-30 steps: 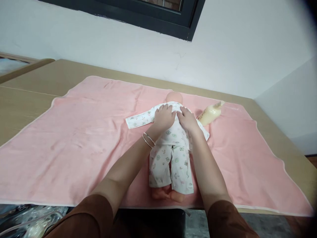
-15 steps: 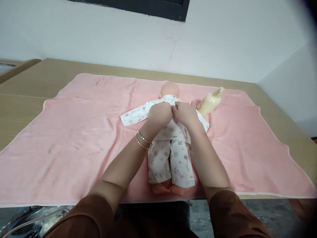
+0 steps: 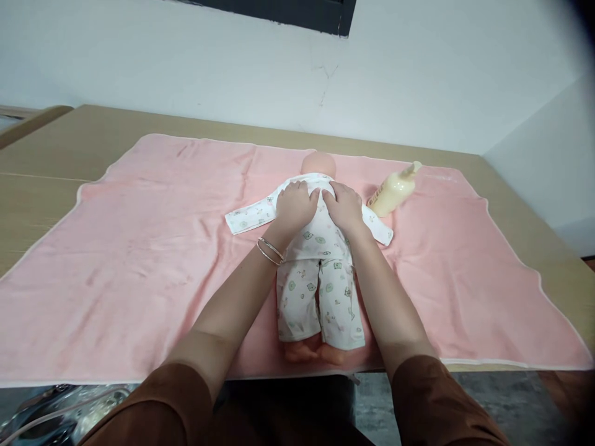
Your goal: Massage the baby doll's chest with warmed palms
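Note:
A baby doll (image 3: 318, 163) lies stretched out on a pink blanket (image 3: 153, 248), head away from me and feet near the table's front edge. It wears a white printed top (image 3: 320, 238) and matching trousers (image 3: 300, 303). My left hand (image 3: 295, 203) rests on the left side of the upper torso, fingers extended over the cloth. On the right side, my right hand (image 3: 344, 205) lies the same way, thumb toward the middle. Both are open and hold nothing. The doll's sleeves spread outward, and its bare feet (image 3: 316, 352) stick out of the trousers.
A cream pump bottle (image 3: 395, 191) lies tilted on the blanket, right of the doll. Under the blanket is a wooden table (image 3: 116, 121) against a white wall. Clear plastic and a pale cable (image 3: 65, 409) are below the front edge at left.
My hands were closed together at the middle of the doll's upper torso. Now they have moved apart and flattened onto its two sides. The bottle has stayed in place.

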Demonstrator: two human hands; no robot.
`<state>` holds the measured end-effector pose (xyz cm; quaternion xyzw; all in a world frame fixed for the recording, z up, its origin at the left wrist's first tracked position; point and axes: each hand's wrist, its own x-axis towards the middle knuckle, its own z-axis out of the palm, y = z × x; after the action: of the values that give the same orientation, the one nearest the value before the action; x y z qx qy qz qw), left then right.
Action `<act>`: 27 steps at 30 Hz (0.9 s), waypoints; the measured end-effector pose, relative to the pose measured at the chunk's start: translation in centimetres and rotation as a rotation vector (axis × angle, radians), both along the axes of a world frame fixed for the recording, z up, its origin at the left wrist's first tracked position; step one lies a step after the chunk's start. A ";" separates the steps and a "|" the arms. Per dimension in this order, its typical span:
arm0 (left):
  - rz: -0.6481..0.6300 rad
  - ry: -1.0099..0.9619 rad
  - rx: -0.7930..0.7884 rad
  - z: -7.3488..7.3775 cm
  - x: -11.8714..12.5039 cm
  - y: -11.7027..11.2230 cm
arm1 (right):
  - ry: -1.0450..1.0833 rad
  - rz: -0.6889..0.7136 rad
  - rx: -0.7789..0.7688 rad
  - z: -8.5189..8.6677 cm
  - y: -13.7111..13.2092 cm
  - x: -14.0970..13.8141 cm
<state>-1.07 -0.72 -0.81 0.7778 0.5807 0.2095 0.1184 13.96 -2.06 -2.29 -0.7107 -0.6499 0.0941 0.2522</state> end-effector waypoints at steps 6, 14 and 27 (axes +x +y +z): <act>-0.048 -0.023 -0.022 0.2 -0.4 0.4 | -0.026 -0.022 0.001 0.2 -0.3 -0.4; -0.092 -0.080 -0.023 -0.3 -0.7 1.3 | -0.037 -0.066 -0.017 0.5 -0.5 -1.1; -0.093 0.064 -0.086 2.7 -0.5 -1.1 | -0.082 -0.018 -0.096 2.5 -1.6 -1.5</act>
<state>-1.53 -1.79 1.87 0.8045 0.5557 0.1536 0.1428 12.43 -3.64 0.24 -0.7312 -0.6480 0.0935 0.1916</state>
